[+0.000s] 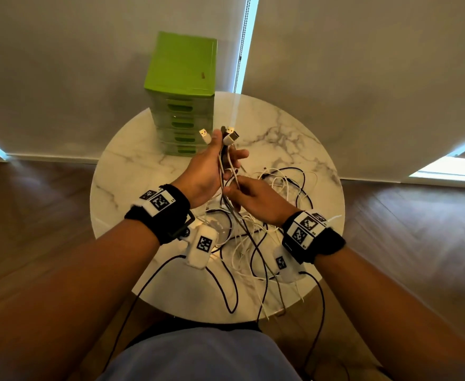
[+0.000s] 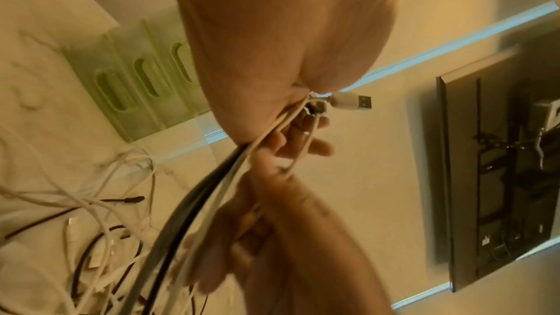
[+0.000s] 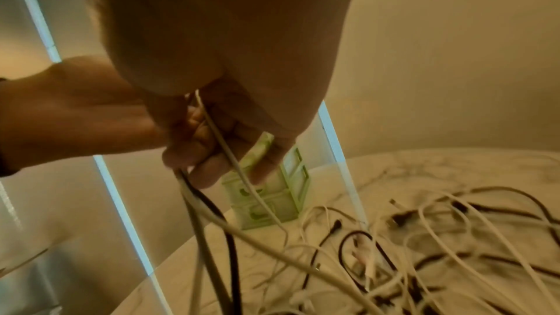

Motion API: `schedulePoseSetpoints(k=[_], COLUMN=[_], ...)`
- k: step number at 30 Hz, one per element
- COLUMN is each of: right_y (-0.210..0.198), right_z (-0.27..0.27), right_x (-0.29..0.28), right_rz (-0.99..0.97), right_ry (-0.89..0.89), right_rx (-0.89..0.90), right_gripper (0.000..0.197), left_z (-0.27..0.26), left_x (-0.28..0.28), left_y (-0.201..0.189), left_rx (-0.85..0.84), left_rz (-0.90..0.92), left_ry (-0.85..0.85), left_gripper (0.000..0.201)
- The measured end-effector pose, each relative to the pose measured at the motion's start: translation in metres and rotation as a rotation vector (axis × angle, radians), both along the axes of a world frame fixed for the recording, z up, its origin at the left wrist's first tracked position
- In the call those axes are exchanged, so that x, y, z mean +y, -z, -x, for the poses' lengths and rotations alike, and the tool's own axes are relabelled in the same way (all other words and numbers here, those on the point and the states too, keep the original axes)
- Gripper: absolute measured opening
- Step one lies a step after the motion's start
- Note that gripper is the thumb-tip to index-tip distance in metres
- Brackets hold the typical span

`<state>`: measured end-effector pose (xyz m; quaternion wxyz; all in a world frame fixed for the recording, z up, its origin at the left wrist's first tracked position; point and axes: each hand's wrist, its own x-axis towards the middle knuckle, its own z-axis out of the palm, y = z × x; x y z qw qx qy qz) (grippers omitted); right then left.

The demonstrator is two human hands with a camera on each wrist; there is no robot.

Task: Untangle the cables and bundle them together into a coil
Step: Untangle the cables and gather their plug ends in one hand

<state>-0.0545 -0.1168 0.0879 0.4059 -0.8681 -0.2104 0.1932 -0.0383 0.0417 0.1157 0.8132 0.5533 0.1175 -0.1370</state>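
Observation:
A tangle of white and black cables (image 1: 256, 232) lies on the round marble table (image 1: 132, 171). My left hand (image 1: 212, 169) is raised above the table and grips several cables near their USB plugs (image 1: 230, 136), which stick up past the thumb. Just below it, my right hand (image 1: 249, 199) pinches the same strands (image 1: 227, 185) where they hang down. In the left wrist view a white USB plug (image 2: 353, 102) juts from the fist. The right wrist view shows white and black strands (image 3: 206, 222) dropping from my fingers (image 3: 209, 171) to the pile (image 3: 424, 248).
A green plastic drawer unit (image 1: 181, 97) stands at the table's far left. Some cables hang over the near table edge (image 1: 234, 314). Wood floor surrounds the table, with pale blinds behind. A dark wall-mounted screen (image 2: 500, 164) shows in the left wrist view.

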Motion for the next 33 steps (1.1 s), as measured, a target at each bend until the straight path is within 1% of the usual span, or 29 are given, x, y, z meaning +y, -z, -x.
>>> schedulePoseSetpoints(k=[3,7,9,10,12,14,15,17,18,20,21,22,24,27,31,33], right_y=[0.01,0.037,0.048,0.051,0.048,0.04,0.035,0.021,0.013,-0.007,-0.014,-0.021,-0.027,-0.029,-0.031,-0.028], right_z=[-0.003,-0.007,-0.008,-0.01,-0.016,-0.024,-0.029,-0.034,-0.034,-0.026,-0.021,-0.016,-0.01,-0.008,-0.011,-0.01], right_x=[-0.009,-0.04,-0.054,-0.059,-0.061,-0.053,-0.046,-0.03,-0.021,-0.001,0.008,0.015,0.024,0.027,0.018,0.013], right_rz=[0.057,0.182,0.227,0.237,0.254,0.269,0.272,0.241,0.203,0.08,0.015,-0.042,-0.11,-0.106,-0.146,-0.125], right_ry=[-0.015,0.005,0.042,0.051,0.065,0.11,0.156,0.233,0.237,0.208,0.186,0.161,0.084,0.006,-0.033,-0.073], right_rx=[0.056,0.08,0.079,0.053,0.006,-0.042,-0.082,-0.154,-0.173,-0.187,-0.179,-0.164,-0.135,-0.122,-0.059,-0.027], right_gripper=[0.052,0.05,0.058,0.059,0.047,0.046,0.047,0.05,0.051,0.047,0.043,0.038,0.031,0.028,0.027,0.025], left_z=[-0.002,-0.011,-0.018,-0.019,-0.019,-0.015,-0.013,-0.007,-0.002,0.004,0.007,0.01,0.012,0.007,0.005,0.003], left_x=[0.002,0.02,0.032,0.037,0.04,0.038,0.035,0.029,0.025,0.017,0.012,0.008,0.003,0.002,0.005,0.007], left_y=[-0.005,-0.012,-0.018,-0.021,-0.02,-0.013,-0.007,0.005,0.007,0.011,0.01,0.008,0.004,0.006,0.012,0.011], left_rx=[-0.006,-0.011,-0.039,-0.06,-0.102,-0.173,-0.218,-0.256,-0.238,-0.211,-0.206,-0.199,-0.209,-0.149,-0.176,-0.166], left_rz=[0.062,0.189,0.195,0.175,0.094,-0.074,-0.199,-0.396,-0.428,-0.389,-0.368,-0.372,-0.383,-0.257,-0.265,-0.257], left_ry=[-0.032,-0.046,-0.06,-0.07,-0.097,-0.09,-0.053,0.038,0.053,0.043,0.051,0.065,0.076,0.065,0.108,0.098], left_gripper=[0.049,0.047,0.047,0.046,0.045,0.043,0.042,0.043,0.042,0.043,0.047,0.051,0.051,0.045,0.04,0.036])
